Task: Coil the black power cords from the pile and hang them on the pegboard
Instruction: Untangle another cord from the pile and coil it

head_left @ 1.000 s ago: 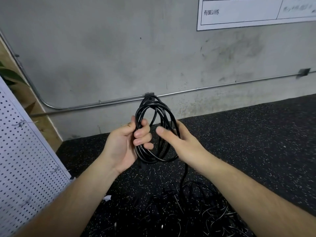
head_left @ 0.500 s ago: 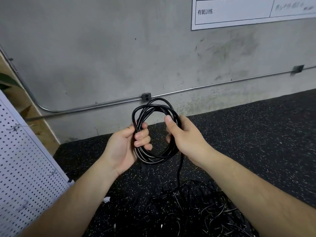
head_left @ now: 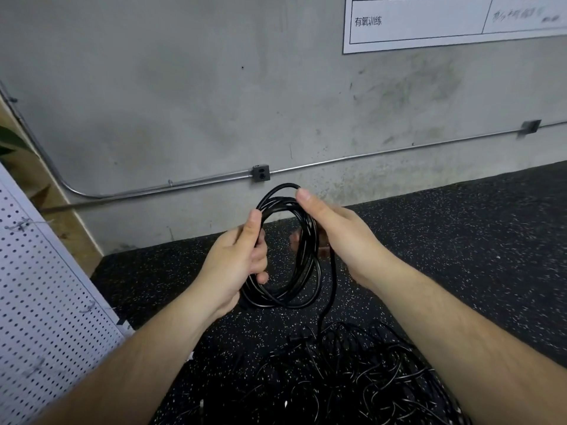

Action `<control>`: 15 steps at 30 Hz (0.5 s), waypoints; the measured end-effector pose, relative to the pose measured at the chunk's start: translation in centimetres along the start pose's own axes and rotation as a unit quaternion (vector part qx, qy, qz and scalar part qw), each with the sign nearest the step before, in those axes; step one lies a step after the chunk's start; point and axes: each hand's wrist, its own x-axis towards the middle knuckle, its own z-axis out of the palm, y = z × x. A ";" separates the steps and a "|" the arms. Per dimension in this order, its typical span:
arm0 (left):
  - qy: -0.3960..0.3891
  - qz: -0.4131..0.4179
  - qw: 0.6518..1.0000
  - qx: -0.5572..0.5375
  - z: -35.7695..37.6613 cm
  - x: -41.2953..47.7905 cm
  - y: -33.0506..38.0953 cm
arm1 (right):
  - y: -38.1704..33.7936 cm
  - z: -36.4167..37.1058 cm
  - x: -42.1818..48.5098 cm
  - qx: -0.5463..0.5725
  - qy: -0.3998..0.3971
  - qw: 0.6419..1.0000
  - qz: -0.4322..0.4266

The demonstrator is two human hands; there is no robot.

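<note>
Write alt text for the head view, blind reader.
The left hand grips one side of a coiled black power cord while the right hand pinches its top, in front of a concrete wall. Its loose tail drops to the tangled cord pile on the speckled floor; a white pegboard stands at left.

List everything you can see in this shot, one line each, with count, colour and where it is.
coiled cord: one, black, held up between both hands, tail hanging to the pile
cord pile: one tangle, black, on the floor below the hands
pegboard: one, white, left edge
hooks: a few, grey wire, on the pegboard
floor: black, pale speckles
wall: grey concrete, behind
conduit: one, grey metal, low along the wall
conduit boxes: two, grey, one above the coil, one far right
sign: one, white, top right
leaf: one, green, far left
left hand: grips the coil's left side
right hand: pinches the coil's top right
</note>
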 end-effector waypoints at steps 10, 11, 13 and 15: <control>-0.046 0.012 0.997 0.062 0.5 -0.4 -0.5 | 0.8 0.5 0.5 -0.167 0.083 0.979 -0.084; -0.049 0.025 0.995 0.078 0.7 -0.4 -0.7 | 1.0 0.6 0.7 -0.186 0.098 0.974 -0.083; -0.045 0.062 0.988 0.134 0.9 -0.4 -1.1 | 1.4 0.8 1.1 -0.201 0.128 0.968 -0.073; -0.022 0.104 0.977 0.187 1.2 -0.4 -1.2 | 1.6 1.1 1.5 -0.195 0.140 0.968 -0.074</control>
